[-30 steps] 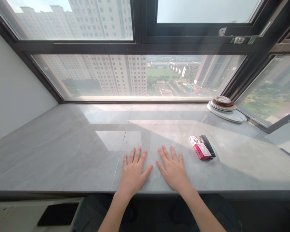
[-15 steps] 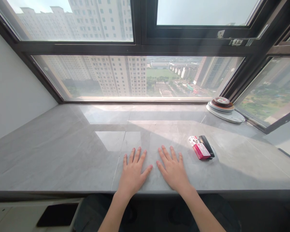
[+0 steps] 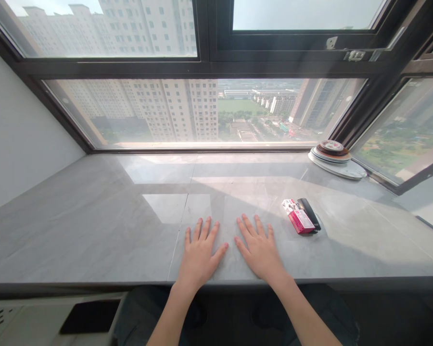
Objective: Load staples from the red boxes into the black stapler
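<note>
My left hand [image 3: 199, 252] lies palm down on the grey stone-look counter [image 3: 94, 226], its fingers spread and nothing under them that I can see. Beside it, my right hand [image 3: 259, 250] rests flat in the same way, fingers apart, with a small gap between the two thumbs. To the right of my right hand sits a small red and white box [image 3: 299, 217]. A black stapler-like object [image 3: 309, 214] leans close against the box's right side; its exact kind is hard to make out.
At the back right corner stands a stack of plates [image 3: 332, 156] by the window. A dark window frame [image 3: 202, 67] runs along the counter's far edge, and a white wall [image 3: 25, 129] closes the left side. Below the front edge, a black flat object [image 3: 90, 317] lies on a pale surface.
Both hands stay flat in the same place on the counter. Only the camera view has shifted slightly.
</note>
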Tool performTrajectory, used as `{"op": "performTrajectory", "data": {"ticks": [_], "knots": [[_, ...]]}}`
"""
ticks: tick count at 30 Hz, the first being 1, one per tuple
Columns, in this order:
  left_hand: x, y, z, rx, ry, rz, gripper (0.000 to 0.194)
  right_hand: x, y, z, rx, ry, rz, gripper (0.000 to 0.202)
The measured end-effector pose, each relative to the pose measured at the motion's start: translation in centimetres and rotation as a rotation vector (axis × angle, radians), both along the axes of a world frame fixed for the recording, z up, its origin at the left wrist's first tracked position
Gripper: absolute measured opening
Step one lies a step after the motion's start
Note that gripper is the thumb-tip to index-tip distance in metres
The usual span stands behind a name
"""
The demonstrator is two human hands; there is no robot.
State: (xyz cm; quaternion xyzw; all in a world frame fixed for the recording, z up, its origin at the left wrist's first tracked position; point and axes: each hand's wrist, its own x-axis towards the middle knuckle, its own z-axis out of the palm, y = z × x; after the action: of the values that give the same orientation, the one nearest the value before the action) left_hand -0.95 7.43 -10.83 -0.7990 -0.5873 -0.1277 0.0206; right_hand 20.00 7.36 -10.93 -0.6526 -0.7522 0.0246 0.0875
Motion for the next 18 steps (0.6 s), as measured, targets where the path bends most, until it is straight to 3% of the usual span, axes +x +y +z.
{"op": "performTrajectory", "data": {"ticks": [7, 11, 14, 16, 18], "knots": [[0.0, 0.0, -0.1, -0.006, -0.002, 0.001, 0.063, 0.0, 0.1, 0.0, -0.008, 0.034, -0.006, 0.061], [-0.1, 0.0, 0.1, -0.010, -0.006, 0.000, 0.063, 1.6, 0.4, 2.1, -0.103, 0.251, 0.048, 0.057], [-0.1, 0.1, 0.1, -0.017, -0.009, 0.000, 0.063, 5.8, 1.1, 4.3, 0.012, 0.514, -0.006, 0.054], [-0.1, 0.1, 0.1, -0.020, -0.012, 0.001, 0.062, 10.2, 2.1, 5.2, 0.218, 0.535, -0.153, 0.053], [-0.1, 0.1, 0.1, -0.021, -0.016, -0.001, 0.061, 15.4, 3.1, 5.2, 0.296, 0.486, -0.332, 0.054]]}}
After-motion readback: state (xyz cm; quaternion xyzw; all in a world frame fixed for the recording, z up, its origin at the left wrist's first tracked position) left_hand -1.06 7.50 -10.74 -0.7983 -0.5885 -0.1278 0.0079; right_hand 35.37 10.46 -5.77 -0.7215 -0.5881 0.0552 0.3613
